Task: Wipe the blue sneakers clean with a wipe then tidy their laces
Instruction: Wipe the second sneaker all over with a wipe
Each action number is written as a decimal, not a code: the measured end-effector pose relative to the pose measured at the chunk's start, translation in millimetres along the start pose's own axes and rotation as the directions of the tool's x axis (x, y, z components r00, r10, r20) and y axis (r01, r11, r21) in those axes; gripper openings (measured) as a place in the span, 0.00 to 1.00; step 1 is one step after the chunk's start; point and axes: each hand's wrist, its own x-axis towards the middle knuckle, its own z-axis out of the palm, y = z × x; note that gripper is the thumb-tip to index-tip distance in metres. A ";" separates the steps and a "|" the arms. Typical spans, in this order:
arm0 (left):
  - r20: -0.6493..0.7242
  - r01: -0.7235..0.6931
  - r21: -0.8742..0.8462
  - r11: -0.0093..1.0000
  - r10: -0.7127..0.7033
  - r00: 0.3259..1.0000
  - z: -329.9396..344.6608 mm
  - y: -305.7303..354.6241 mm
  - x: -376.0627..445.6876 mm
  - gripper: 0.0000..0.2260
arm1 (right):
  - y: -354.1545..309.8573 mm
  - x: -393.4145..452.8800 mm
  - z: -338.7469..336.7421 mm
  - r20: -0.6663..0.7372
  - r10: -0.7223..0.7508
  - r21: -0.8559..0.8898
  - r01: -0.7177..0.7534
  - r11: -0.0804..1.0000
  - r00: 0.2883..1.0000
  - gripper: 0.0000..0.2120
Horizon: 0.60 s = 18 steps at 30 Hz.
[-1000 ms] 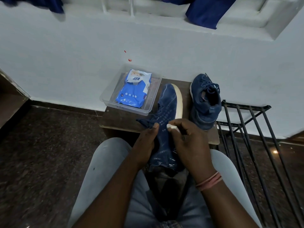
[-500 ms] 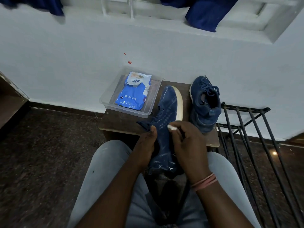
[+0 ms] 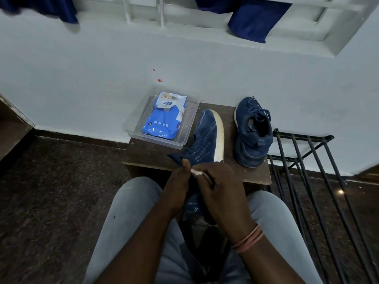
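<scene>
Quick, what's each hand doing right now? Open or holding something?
Left hand: holds the tilted blue sneaker, thumb up against it.
Right hand: fingers curled, pinching a small white wipe against that sneaker.

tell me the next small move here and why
Probably stroke the wipe forward along the held sneaker toward its toe. The right hand pinches the wipe at mid-shoe, the left hand steadies the shoe, and the upper ahead looks unwiped, though I cannot confirm that.
</scene>
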 end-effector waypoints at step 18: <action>-0.095 -0.015 0.069 0.998 0.021 0.995 -1.0 -1.5 3.6 0.21 | 13.2 -10.5 -15.8 0.149 -0.053 0.035 0.048 0.998 0.987 0.09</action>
